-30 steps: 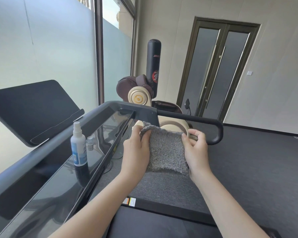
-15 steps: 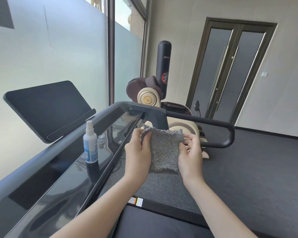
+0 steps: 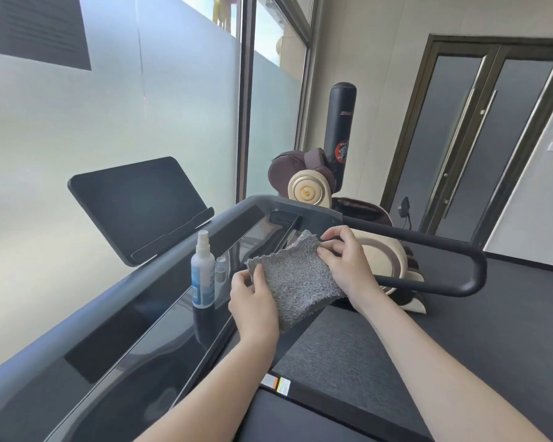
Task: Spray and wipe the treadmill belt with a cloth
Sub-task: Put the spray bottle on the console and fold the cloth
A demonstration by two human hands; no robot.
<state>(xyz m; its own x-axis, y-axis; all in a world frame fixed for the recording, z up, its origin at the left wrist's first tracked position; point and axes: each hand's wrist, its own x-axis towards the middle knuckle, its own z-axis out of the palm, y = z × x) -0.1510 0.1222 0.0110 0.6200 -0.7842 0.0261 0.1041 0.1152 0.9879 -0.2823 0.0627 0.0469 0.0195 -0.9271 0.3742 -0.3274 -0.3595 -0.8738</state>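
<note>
Gym room, frosted glass wall. Fuzzy grey square cloth (image 3: pixel 296 282) held mid-frame: left hand (image 3: pixel 254 301) grips its 9 o'clock edge, right hand (image 3: pixel 345 263) pinches its 1 o'clock corner. White blue-labelled spray bottle (image 3: pixel 202 272) upright on glossy black treadmill console (image 3: pixel 160 330), at the cloth's 9 o'clock.

- The cloth (image 3: pixel 296 282) has its left edge under the left hand (image 3: pixel 253 301); the right hand (image 3: pixel 345 263) pinches and covers its top right corner.
- The label print on the bottle (image 3: pixel 202 272) is too small to read.
- The silver thing (image 3: pixel 220 272) beside it is too small to identify.
- The belt (image 3: pixel 300 422) shows only as a dark strip, cut by the bottom edge.
- The near end of the console (image 3: pixel 109 362) runs off the bottom left corner.
</note>
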